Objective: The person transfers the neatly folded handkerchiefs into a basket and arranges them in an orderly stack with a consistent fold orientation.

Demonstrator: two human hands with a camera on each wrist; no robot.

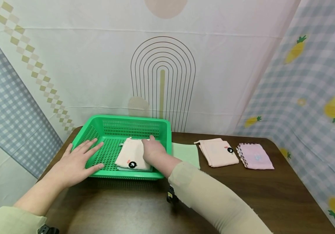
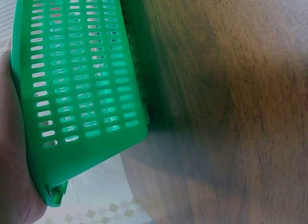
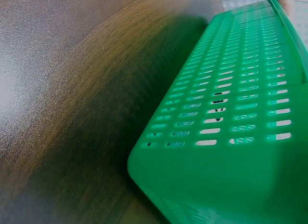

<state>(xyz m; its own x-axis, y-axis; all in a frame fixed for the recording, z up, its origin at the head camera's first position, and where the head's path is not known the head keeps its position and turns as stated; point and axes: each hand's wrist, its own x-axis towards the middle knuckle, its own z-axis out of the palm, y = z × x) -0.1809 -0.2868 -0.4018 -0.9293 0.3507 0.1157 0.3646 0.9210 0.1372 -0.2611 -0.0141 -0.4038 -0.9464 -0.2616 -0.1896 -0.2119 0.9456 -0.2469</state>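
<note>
A green perforated plastic basket (image 1: 97,125) stands on the dark wooden table. My left hand (image 1: 78,161) lies with spread, straight fingers over its left front corner; in the left wrist view part of that hand (image 2: 14,151) shows along the rim. Inside the basket, at its right, a folded cream towel (image 1: 130,151) with a black eye print lies on a bluish cloth (image 1: 133,169), of which only the front edge shows. My right hand (image 1: 155,152) reaches over the front rim and touches the cream towel's right side. Its fingertips are mostly hidden, so its grip is unclear.
Right of the basket lie a pale green cloth (image 1: 186,154), partly behind the right forearm, a folded cream-pink towel (image 1: 220,152) and a folded lilac towel (image 1: 255,157) with a checked edge. Patterned curtains (image 1: 223,81) hang behind and beside the table (image 1: 120,204).
</note>
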